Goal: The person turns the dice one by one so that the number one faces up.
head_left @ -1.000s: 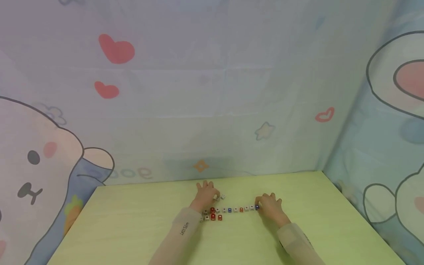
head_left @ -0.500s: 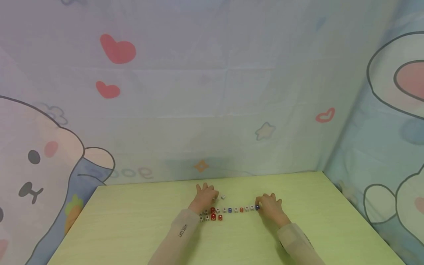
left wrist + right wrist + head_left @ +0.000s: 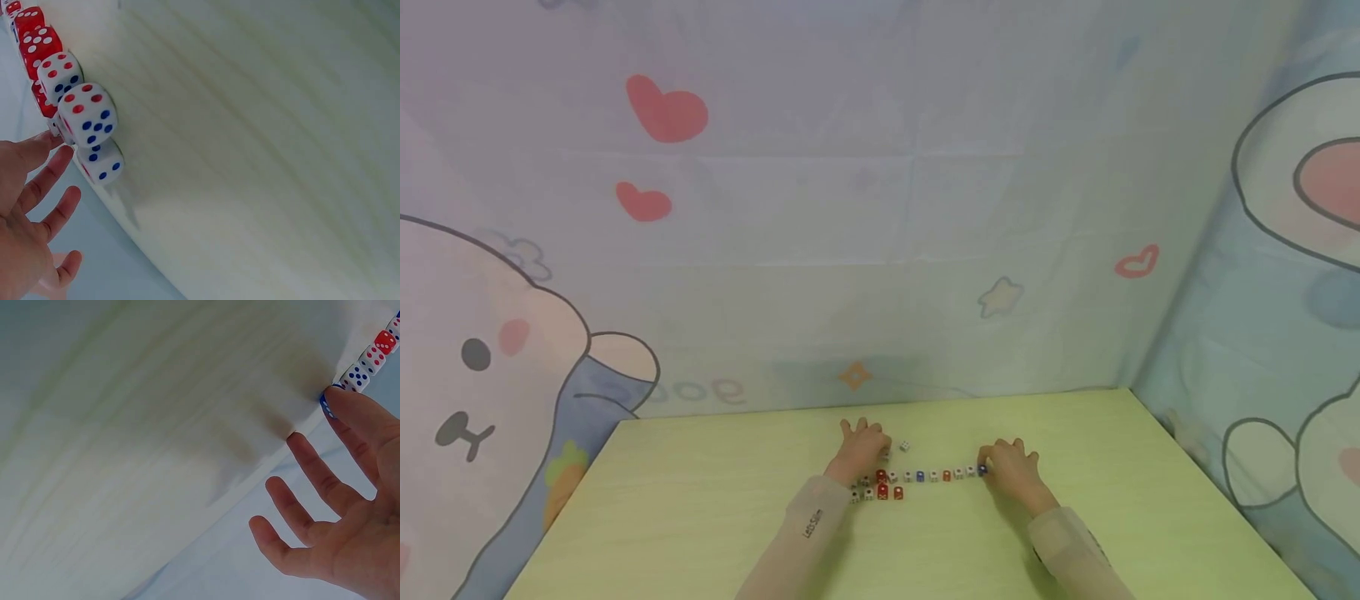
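My left hand (image 3: 859,450) is at the left end of a row of dice, thumb and index finger pinching a white die (image 3: 886,456); the other fingers are spread. In the left wrist view, larger white dice (image 3: 90,115) partly hide that pinch. At the row's right end, my right hand (image 3: 1013,471) pinches a blue die (image 3: 327,406) between thumb and index finger, against the neighbouring white die (image 3: 356,377). White, blue and red dice form the row between the hands. Nearer me lies a shorter line with red dice (image 3: 883,492) and white dice (image 3: 868,494), partly behind my left wrist.
A loose white die (image 3: 905,446) lies behind the row, right of my left fingertips. The pale yellow-green table (image 3: 700,500) meets a printed cloth backdrop (image 3: 850,275) at its back edge, and more cloth stands at the sides.
My left hand has drawn slightly left and toward me with the white die, away from the loose white die. My right hand stays on the blue die.
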Demonstrator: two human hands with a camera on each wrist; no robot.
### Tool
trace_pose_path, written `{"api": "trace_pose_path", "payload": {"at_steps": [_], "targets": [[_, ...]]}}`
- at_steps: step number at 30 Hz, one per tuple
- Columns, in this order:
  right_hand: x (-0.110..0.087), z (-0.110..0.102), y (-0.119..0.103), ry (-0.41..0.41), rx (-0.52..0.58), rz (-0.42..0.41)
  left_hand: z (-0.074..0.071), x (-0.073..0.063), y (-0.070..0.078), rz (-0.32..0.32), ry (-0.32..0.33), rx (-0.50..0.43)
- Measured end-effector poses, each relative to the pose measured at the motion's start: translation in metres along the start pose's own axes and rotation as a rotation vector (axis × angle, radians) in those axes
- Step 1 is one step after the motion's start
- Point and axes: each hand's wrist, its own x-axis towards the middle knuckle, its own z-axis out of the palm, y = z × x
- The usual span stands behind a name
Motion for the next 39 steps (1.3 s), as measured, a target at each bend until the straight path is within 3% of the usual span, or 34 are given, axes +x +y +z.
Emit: {"api": "trace_pose_path", "payload": {"at_steps": [6, 14, 25, 31, 39], "targets": [[-0.001, 0.0, 0.0, 0.0, -0.007, 0.004, -0.003, -0.003, 0.0, 0.005, 0.006, -0.031], [0.0, 0.002, 0.0, 0.001, 0.007, 0.003, -0.008, -0.005, 0.004, 0.033, -0.016, 0.011], [-0.001, 0.004, -0.001, 0.002, -0.001, 0.002, -0.008, -0.007, 0.005, -0.008, -0.001, 0.0], [0.0, 0.002, 0.0, -0.002, -0.004, -0.002, -0.017, -0.007, 0.016, 0.029, 0.021, -0.091], [0.001, 0.002, 0.0, 0.001, -0.003, -0.005, -0.024, -0.008, 0.038, 0.072, -0.043, -0.123]]}}
